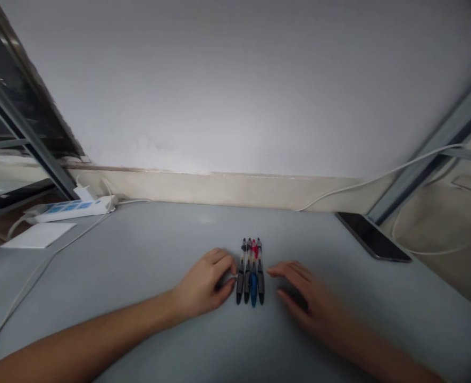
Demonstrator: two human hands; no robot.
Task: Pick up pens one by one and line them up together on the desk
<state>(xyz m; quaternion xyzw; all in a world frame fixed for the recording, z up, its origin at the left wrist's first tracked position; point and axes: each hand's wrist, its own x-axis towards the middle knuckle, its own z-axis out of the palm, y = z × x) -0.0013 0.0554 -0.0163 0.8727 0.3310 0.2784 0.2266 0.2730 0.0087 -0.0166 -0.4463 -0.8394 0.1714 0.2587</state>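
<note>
Several pens lie side by side on the grey table (171, 229), their clip ends toward the wall. Most are dark, like the black pen (240, 282) at the left of the row; one is a blue pen (253, 287) with a red clip. My left hand (209, 279) rests just left of the row, its curled fingertips beside the leftmost pen, thumb and fingers apart with nothing between them. Right of the row is my right hand (299, 292), slightly blurred, its thumb and fingers apart and empty, a small gap from the rightmost pen.
A black phone (373, 236) lies at the right edge. At the back left are a white power strip (76, 209) and a white flat object (40, 235). A white cable (48, 259) runs down the left side. Metal posts flank the table, with a wall behind.
</note>
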